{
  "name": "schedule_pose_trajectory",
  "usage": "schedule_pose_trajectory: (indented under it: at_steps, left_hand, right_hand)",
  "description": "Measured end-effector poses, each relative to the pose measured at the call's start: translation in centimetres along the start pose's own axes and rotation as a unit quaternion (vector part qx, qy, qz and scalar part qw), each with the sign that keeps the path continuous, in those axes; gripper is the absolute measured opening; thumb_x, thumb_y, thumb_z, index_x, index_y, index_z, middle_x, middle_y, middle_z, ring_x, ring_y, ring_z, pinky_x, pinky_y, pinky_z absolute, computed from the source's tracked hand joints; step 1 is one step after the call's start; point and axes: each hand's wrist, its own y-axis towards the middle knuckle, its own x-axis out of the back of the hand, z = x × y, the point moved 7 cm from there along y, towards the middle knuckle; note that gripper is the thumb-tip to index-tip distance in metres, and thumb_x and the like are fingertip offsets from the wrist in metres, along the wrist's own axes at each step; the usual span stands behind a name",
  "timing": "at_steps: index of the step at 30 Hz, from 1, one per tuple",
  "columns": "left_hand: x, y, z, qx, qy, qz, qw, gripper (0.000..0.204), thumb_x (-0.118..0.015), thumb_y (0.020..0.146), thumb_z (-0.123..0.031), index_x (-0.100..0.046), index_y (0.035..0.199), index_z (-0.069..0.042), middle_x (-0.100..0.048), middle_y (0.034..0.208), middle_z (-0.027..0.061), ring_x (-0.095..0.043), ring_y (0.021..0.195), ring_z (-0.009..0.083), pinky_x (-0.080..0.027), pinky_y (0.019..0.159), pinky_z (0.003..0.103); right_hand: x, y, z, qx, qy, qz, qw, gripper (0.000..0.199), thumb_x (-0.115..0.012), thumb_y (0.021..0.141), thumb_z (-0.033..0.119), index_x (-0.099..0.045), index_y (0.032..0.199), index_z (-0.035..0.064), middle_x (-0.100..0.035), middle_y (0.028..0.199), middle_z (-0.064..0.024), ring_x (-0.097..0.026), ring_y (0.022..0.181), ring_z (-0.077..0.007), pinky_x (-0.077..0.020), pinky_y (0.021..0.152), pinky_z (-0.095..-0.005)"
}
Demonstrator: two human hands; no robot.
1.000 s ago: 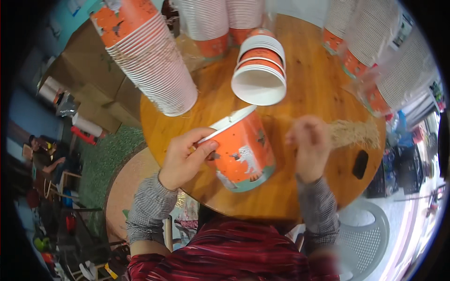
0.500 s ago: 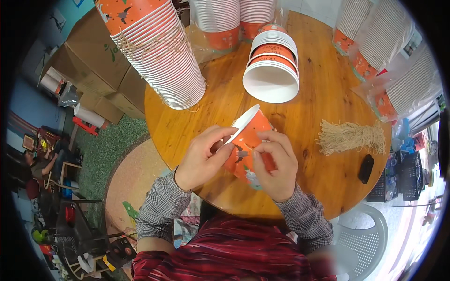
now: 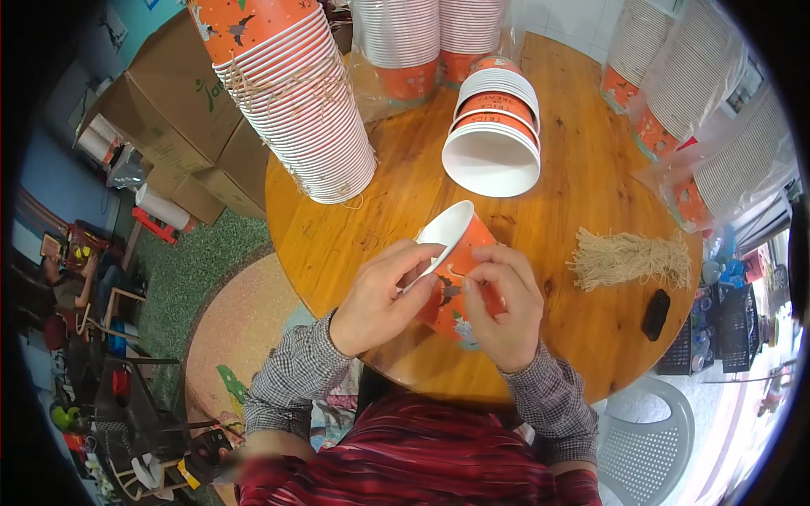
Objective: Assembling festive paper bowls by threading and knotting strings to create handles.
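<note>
An orange paper cup [image 3: 477, 238] with Halloween pictures and a white rim leans between my hands over the near part of the table, its mouth toward the upper left. My left hand [image 3: 381, 297] is closed on its rim, the thumb outside and the fingers partly inside the mouth. At the cup's printed side, my right hand [image 3: 510, 310] pinches with thumb and forefinger. A short pale strand of twine [image 3: 456, 272] shows at those fingertips; the rest of it is hidden. Just beyond lies a row of nested cups [image 3: 491, 160], open end toward me.
A tall stack of upside-down cups [image 3: 329, 160] with twine on them stands at the left of the round wooden table [image 3: 405, 181]. A twine bundle [image 3: 629, 258] and a black object [image 3: 656, 314] lie right. Bagged cup stacks [image 3: 688, 76] stand at the back and right.
The cup has tipped so more of its white inside shows. Both hands keep their grip on it with small finger shifts. The whole view has moved slightly.
</note>
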Motion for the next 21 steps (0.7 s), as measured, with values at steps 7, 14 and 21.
schedule_pose_trajectory:
  at_steps: [7,14,21]
  left_hand:
    - [-1.5,0.4,-0.3,0.006,-0.054,0.053,0.997,0.032,-0.062,0.083,-0.006,-0.057,0.114,0.003,-0.053,0.082,0.0075,-0.051,0.071,0.0141,-0.043,0.064,0.028]
    - [-2.2,0.7,-0.1,0.032,-0.067,0.060,0.995,0.032,-0.062,0.084,-0.009,-0.058,0.114,0.001,-0.054,0.080,0.0071,-0.052,0.068,0.0139,-0.044,0.062,0.029]
    - [-2.7,1.1,-0.9,0.006,-0.028,0.053,0.998,0.028,-0.062,0.085,-0.012,-0.060,0.110,-0.001,-0.056,0.079,0.0099,-0.055,0.065,0.0189,-0.046,0.062,0.031]
  right_hand:
    - [0.7,-0.2,0.5,0.028,-0.037,-0.010,0.999,0.014,-0.068,0.075,-0.002,-0.060,0.086,0.0017,-0.059,0.105,-0.0111,-0.060,0.093,-0.0264,-0.0485,0.082,-0.0343]
    - [2.2,-0.2,-0.5,-0.043,0.000,0.005,0.999,0.014,-0.066,0.075,-0.005,-0.059,0.086,0.0011,-0.059,0.104,-0.0123,-0.062,0.090,-0.0265,-0.0501,0.081,-0.0328]
    - [1.7,0.3,-0.1,0.004,-0.032,-0.003,0.999,0.014,-0.067,0.074,-0.003,-0.061,0.086,0.0019,-0.059,0.101,-0.0117,-0.060,0.088,-0.0282,-0.0501,0.081,-0.0364]
